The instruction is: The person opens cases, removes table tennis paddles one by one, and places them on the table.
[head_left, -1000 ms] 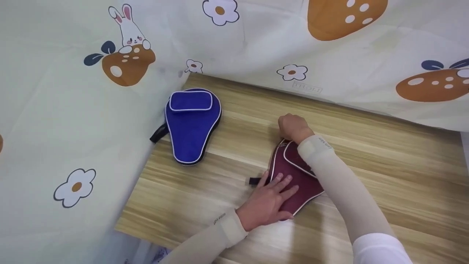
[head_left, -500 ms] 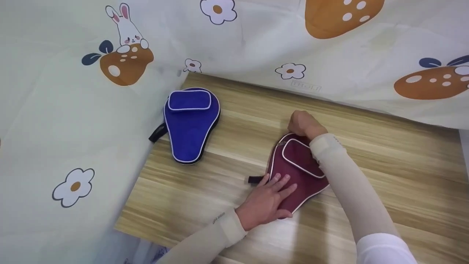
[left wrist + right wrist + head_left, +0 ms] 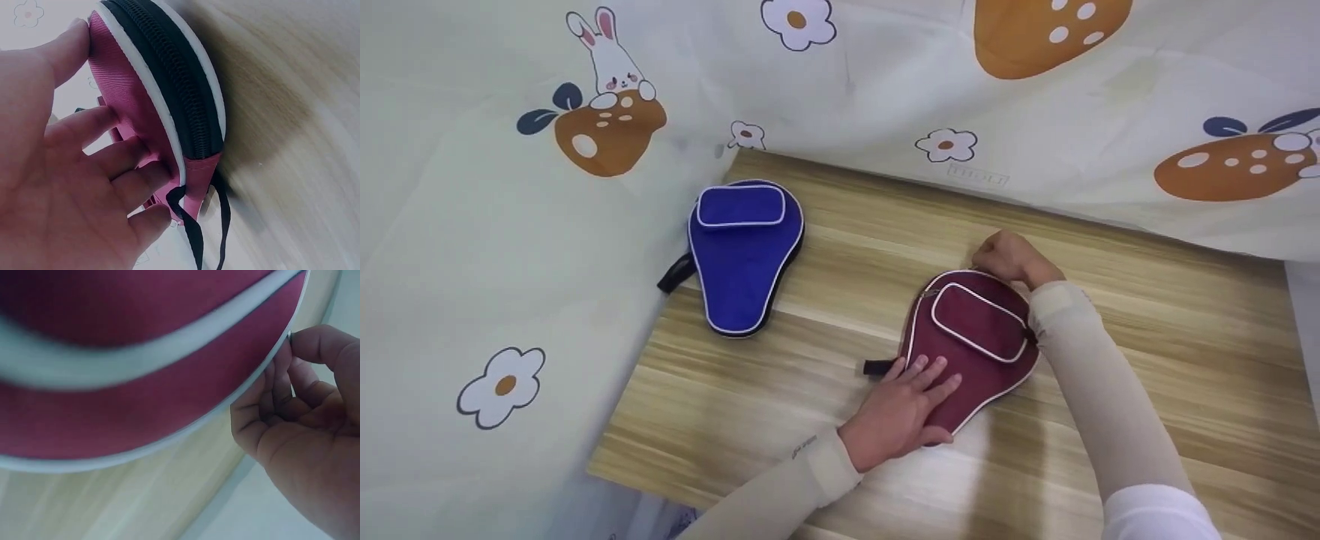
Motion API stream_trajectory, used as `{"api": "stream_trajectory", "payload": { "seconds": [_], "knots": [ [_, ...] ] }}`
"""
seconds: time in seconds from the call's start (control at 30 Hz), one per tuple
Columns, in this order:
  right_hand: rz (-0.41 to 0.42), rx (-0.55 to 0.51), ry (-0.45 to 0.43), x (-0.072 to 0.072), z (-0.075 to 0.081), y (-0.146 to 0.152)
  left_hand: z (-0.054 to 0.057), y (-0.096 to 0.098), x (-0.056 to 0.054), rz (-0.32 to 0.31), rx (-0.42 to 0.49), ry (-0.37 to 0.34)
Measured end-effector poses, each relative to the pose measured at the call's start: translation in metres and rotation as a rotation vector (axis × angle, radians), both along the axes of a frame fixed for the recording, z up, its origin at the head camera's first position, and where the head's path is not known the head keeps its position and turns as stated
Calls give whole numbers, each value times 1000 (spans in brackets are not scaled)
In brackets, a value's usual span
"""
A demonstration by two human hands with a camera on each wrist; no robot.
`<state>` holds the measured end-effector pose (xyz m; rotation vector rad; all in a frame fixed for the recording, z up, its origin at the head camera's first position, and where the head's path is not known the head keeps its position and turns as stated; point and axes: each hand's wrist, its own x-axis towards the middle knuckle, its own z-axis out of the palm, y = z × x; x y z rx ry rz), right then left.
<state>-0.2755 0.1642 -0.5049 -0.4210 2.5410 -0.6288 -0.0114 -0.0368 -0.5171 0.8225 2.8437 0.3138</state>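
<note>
Head view: the red case lies flat on the table, stretched between the two hands, its long axis running from the left hand away and somewhat to the right. Its narrow end is under that left hand, whose fingers are nearly straight and spread, resting on the cloth without gripping. Beyond them sits the raised pocket, and at the far, broad end is the right hand, fingers curled, thumb and forefinger pinched together at the rim. What they pinch is too small to tell; I judge it a zip pull. So the right hand is nearer the round edge, the left nearer the tip. From the left wrist, the zip follows the case's side just past the fingertips, its teeth looking meshed there, with a black strap hanging beside the smallest finger. Left of both hands, well apart, lies the blue case.
</note>
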Motion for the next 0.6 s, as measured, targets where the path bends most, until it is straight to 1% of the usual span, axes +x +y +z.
{"api": "stream_trajectory", "payload": {
  "seconds": [0.1, 0.27, 0.4, 0.53, 0.6],
  "knots": [
    [-63, -65, -55, 2, -2, 14, 1, 1, 0, 4, 2, 0],
    [-163, -177, -165, 14, -8, 35, -1, -1, 1, -8, -1, -4],
    [-203, -237, -219, 21, -9, 49, -2, -3, 2, -14, 3, 4],
    [-226, -272, -226, 25, -10, 64, -2, -3, 1, -16, 28, -3],
    [-236, -294, -251, 26, -12, 73, -2, -2, -1, -18, 35, -16]
  ]
}}
